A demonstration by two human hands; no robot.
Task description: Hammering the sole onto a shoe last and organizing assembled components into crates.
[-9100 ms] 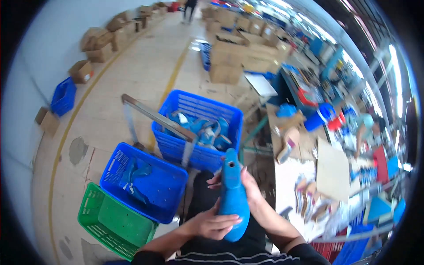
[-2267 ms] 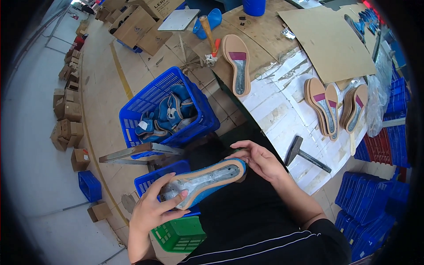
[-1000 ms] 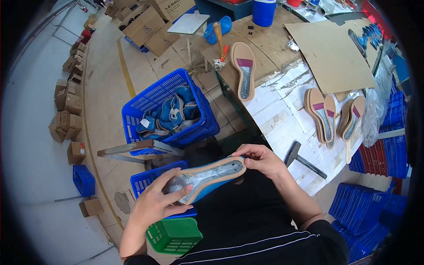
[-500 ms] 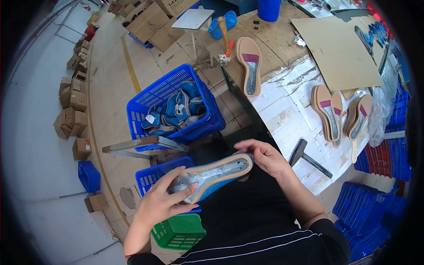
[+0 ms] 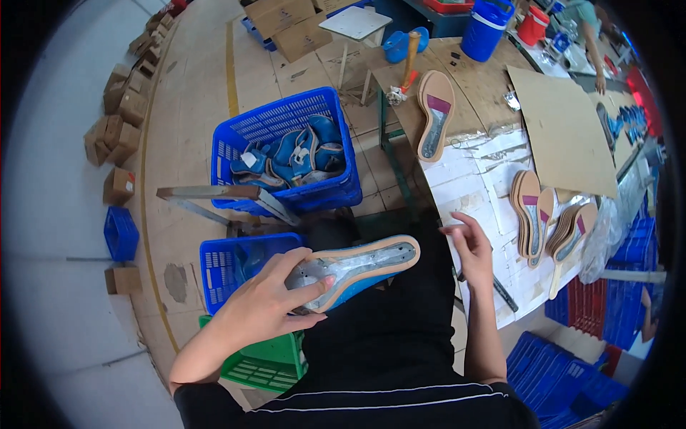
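Note:
My left hand [image 5: 275, 289] is closed round the toe end of a blue shoe upper on a last [image 5: 375, 259]. The sole side faces up, showing a grey metal-like plate inside a tan rim, and the heel end points right. Apart from the shoe, my right hand [image 5: 474, 250] is open above the table edge, fingers spread and nothing in them. Just beyond its wrist lies a hammer [image 5: 504, 292], its head partly hidden by the hand. Tan insoles [image 5: 436, 109] with a purple patch rest farther up the table, and more insole stacks [image 5: 527, 214] stand to the right.
A blue crate [image 5: 286, 189] of blue shoe uppers stands left of the worktable [image 5: 475, 189]. Nearer are another blue crate [image 5: 214, 275], a green basket [image 5: 261, 361] and a metal-framed stand [image 5: 214, 193]. Cardboard [image 5: 561, 129] and a wooden-handled brush-like tool [image 5: 411, 61] lie on the table. Another person's arm [image 5: 594, 53] shows far right.
My right hand has left the heel end of the shoe and moved right, over the hammer. My left hand keeps hold of the shoe. The whole view has shifted.

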